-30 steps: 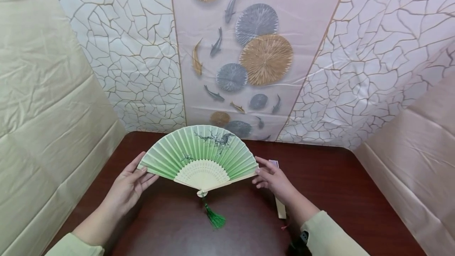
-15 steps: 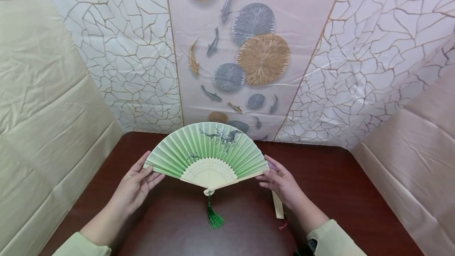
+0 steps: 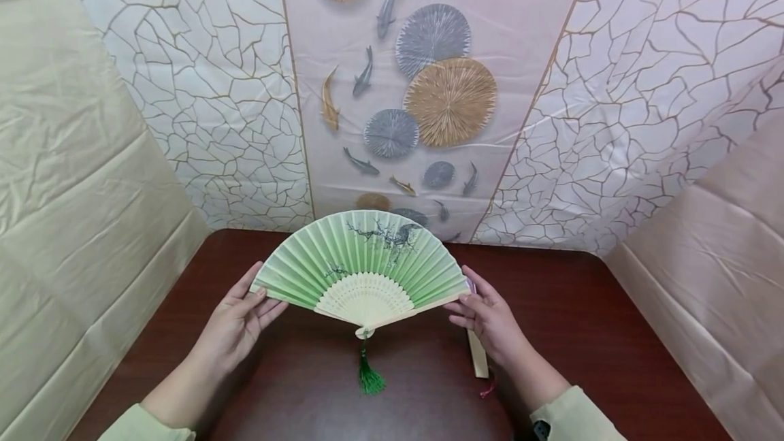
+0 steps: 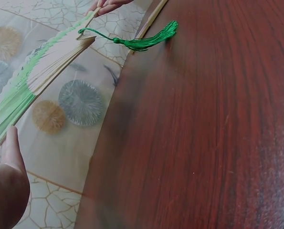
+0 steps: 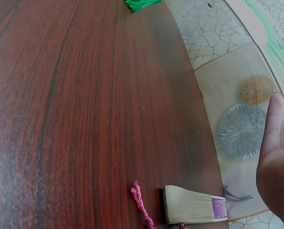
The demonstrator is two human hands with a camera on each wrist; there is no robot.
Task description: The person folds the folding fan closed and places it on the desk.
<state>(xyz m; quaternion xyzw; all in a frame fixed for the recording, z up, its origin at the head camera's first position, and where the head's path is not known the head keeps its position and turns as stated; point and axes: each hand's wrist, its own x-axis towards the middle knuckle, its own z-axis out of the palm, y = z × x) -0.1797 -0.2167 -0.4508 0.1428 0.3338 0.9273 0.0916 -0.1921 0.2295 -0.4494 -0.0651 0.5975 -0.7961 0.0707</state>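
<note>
A green folding fan (image 3: 367,257) is spread wide above the table, its pale ribs meeting at a pivot low in the middle. Dark branches are printed on its pleats. From the pivot hangs a green tassel (image 3: 370,374), which also shows in the left wrist view as a tassel (image 4: 151,40). My left hand (image 3: 235,322) pinches the fan's left end between thumb and fingers. At the other end, my right hand (image 3: 490,318) pinches the right outer rib. Both hands hold it up, clear of the tabletop.
A second, folded fan (image 5: 194,205) with pale ribs and a purple part lies on the dark red wooden table (image 3: 588,332), partly behind my right hand. Its pink cord (image 5: 141,202) lies beside it. Patterned cloth (image 3: 233,87) hangs behind the table.
The spread green fan and both hands have shifted a little to the right in the head view. The tassel now hangs straighter. Both hands keep their hold.
</note>
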